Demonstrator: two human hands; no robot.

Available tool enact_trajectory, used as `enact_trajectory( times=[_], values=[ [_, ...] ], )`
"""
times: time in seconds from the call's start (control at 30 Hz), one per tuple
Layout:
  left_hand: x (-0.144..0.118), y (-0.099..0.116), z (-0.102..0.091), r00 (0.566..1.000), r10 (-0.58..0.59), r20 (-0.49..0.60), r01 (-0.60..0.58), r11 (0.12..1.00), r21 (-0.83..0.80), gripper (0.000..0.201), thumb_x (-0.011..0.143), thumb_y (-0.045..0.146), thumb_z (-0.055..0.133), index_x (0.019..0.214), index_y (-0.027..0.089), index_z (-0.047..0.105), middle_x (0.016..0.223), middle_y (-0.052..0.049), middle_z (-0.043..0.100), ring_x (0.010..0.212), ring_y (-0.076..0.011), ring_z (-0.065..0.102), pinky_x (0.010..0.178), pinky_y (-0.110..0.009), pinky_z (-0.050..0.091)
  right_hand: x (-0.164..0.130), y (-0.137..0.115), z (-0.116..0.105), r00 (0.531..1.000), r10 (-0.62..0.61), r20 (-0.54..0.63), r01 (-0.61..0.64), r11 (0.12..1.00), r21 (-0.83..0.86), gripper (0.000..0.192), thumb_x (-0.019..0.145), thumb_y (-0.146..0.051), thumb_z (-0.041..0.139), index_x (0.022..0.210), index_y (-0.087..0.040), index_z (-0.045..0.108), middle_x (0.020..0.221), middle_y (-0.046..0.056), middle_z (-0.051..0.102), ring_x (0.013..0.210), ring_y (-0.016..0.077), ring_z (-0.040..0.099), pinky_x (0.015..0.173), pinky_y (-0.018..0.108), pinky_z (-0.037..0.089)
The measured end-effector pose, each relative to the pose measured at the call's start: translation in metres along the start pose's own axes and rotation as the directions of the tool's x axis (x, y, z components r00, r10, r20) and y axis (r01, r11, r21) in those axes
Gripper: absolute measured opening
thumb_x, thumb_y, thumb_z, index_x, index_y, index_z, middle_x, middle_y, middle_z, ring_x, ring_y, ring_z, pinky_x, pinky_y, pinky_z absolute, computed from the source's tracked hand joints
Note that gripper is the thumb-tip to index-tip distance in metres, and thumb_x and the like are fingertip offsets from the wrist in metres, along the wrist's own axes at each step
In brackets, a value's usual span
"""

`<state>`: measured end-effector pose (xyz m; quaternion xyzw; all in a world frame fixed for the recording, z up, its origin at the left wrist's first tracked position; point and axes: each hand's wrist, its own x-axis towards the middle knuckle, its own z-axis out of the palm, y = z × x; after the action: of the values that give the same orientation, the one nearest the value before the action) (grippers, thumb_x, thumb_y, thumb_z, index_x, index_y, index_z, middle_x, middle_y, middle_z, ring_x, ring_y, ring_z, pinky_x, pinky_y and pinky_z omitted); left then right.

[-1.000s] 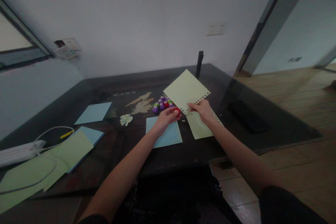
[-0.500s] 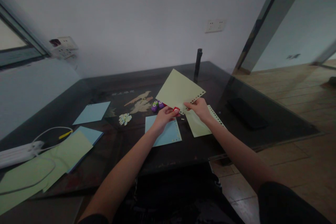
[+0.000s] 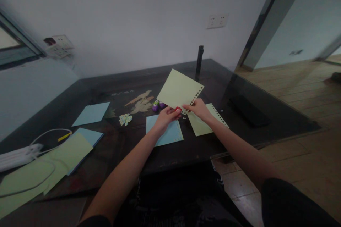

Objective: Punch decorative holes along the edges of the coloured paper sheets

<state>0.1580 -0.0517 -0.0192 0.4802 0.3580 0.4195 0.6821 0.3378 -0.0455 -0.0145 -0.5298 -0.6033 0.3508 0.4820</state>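
My right hand (image 3: 197,108) pinches the near corner of a pale green paper sheet (image 3: 178,89) held up over the dark table (image 3: 186,149); one edge of the sheet carries a row of punched holes. My left hand (image 3: 165,116) grips a small red hole punch (image 3: 178,109) at that same corner. Behind the raised sheet a cluster of purple and green punches (image 3: 157,105) peeks out. A blue sheet (image 3: 168,133) lies under my left hand, and a second green sheet (image 3: 202,123) with punched edges lies under my right.
A little heap of paper cut-outs (image 3: 125,119) sits left of the blue sheet. More blue and green sheets (image 3: 80,145) lie at the left, beside a white power strip (image 3: 16,154) with cables. A dark post (image 3: 198,63) stands at the table's far edge; wooden floor to the right.
The raised green sheet and both hands have shifted left and slightly up in view, now covering most of the punch cluster. The camera has tilted a little.
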Motion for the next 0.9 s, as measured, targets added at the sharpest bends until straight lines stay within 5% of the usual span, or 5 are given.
enact_trajectory(
  times=[0.9],
  values=[
    [0.0013, -0.001, -0.0018, 0.999, -0.035, -0.022, 0.035, 0.999, 0.021, 0.035, 0.061, 0.035, 0.081, 0.083, 0.01, 0.069, 0.077, -0.006, 0.068, 0.069, -0.0127, 0.062, 0.074, -0.028, 0.049, 0.002, 0.0042, -0.0039, 0.998, -0.043, 0.043, 0.047, 0.994, -0.101, 0.018, 0.069, -0.029, 0.069, 0.074, -0.012, 0.07, 0.068, 0.007, 0.07, 0.059, 0.0176, 0.062, 0.056, 0.028, 0.049]
  ],
)
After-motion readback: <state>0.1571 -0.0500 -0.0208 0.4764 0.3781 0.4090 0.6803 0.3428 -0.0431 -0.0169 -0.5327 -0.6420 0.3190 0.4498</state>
